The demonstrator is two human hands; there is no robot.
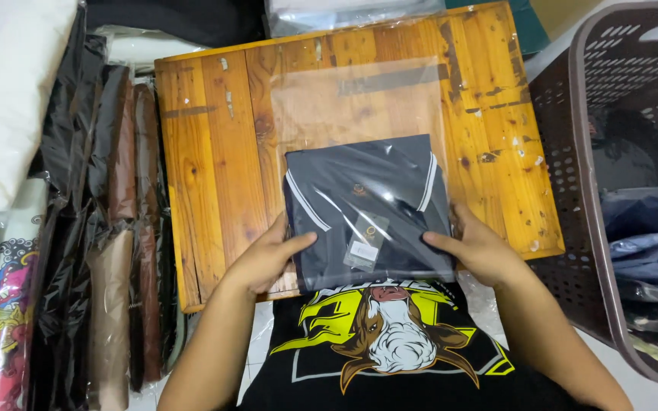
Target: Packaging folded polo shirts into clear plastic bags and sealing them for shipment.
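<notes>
Holding a folded navy polo shirt (367,209) inside a clear plastic bag (359,99) on the wooden worktop (207,167), I see my left hand (268,259) at eight o'clock of the shirt and my right hand (477,251) at four o'clock. Both pinch its lower corners, thumbs on top, fingers curled beneath. I judge the slick film could slip, bunching the shirt crooked. Bagged garments (108,228) stack at nine o'clock; a brown laundry basket (573,152) stands at three o'clock.
</notes>
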